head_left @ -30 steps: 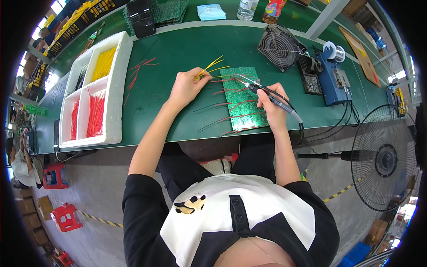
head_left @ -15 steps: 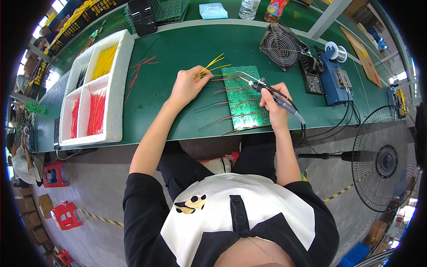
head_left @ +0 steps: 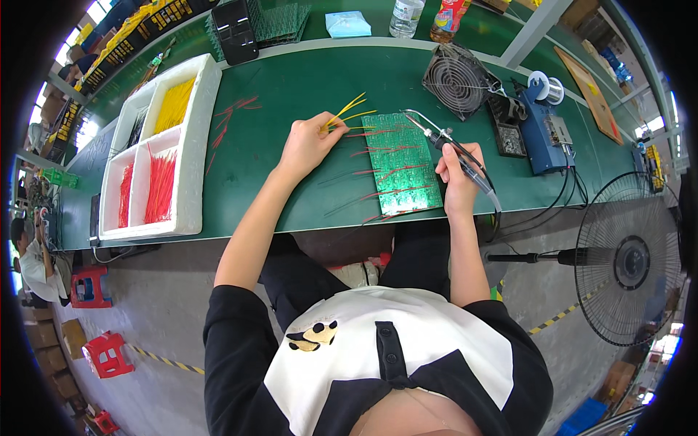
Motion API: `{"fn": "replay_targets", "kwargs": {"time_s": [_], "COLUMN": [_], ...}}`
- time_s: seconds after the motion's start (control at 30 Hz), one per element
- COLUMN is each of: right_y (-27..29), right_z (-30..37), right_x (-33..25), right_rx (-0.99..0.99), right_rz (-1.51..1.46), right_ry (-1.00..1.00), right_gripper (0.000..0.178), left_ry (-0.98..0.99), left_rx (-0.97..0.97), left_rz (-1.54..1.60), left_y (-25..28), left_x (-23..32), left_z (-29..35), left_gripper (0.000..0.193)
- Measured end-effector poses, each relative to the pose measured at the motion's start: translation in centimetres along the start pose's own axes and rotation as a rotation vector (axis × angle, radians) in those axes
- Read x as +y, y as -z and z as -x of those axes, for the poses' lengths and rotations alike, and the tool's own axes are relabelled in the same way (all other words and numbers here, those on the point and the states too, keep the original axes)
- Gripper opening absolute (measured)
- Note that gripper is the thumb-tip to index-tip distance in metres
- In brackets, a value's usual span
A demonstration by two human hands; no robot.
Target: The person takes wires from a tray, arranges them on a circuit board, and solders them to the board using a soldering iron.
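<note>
Several yellow wires (head_left: 351, 108) fan out from the pinched fingers of my left hand (head_left: 310, 146), just left of a green circuit board panel (head_left: 406, 171). Red and black wires (head_left: 396, 173) lie across the panel, many with ends sticking out past its left edge. My right hand (head_left: 460, 178) is closed around a soldering iron (head_left: 465, 163) with a thin curved metal tube at its front. The iron's tip is over the upper part of the panel, and I cannot tell whether it touches the board. A cable trails from its rear end.
A white foam tray (head_left: 190, 174) with yellow, red and black wires stands at left. Loose red wires (head_left: 224, 120) lie beside it. Behind the panel is a square fan (head_left: 458, 81); right of that, a blue soldering station (head_left: 549, 134) with a solder spool (head_left: 554, 91). A pedestal fan (head_left: 631, 261) stands at right.
My right hand and the soldering iron have shifted slightly to the right, so the tip has moved away from the panel's upper left corner. My left hand keeps its hold on the yellow wires.
</note>
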State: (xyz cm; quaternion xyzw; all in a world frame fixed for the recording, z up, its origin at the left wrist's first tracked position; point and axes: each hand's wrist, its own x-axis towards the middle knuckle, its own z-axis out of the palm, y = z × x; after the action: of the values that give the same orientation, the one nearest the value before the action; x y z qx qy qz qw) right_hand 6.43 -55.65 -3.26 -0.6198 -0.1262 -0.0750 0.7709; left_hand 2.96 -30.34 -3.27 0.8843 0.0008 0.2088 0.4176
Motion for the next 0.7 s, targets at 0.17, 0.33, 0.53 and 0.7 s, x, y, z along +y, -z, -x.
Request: {"fn": "replay_targets", "kwargs": {"time_s": [0.17,0.33,0.53,0.7], "right_y": [1.2,3.5,3.1,3.3], "right_z": [0.2,0.7,1.8,1.8], "right_x": [-0.5,-0.5,-0.6,-0.6], "right_rx": [0.083,0.216,0.249,0.217], "right_rz": [-0.008,-0.068,0.027,0.02], "right_ry": [0.026,0.039,0.053,0.044], "right_gripper": [0.019,0.018,0.016,0.02], "left_ry": [0.051,-0.169,-0.019,0.067], "left_rx": [-0.073,0.073,0.237,0.179], "left_rz": [-0.006,-0.101,0.002,0.412], "left_y": [0.2,0.2,2.2,2.2], "left_x": [0.5,0.4,2.1,1.9], "left_z": [0.1,0.2,0.4,1.7], "left_gripper": [0.012,0.013,0.021,0.018]}}
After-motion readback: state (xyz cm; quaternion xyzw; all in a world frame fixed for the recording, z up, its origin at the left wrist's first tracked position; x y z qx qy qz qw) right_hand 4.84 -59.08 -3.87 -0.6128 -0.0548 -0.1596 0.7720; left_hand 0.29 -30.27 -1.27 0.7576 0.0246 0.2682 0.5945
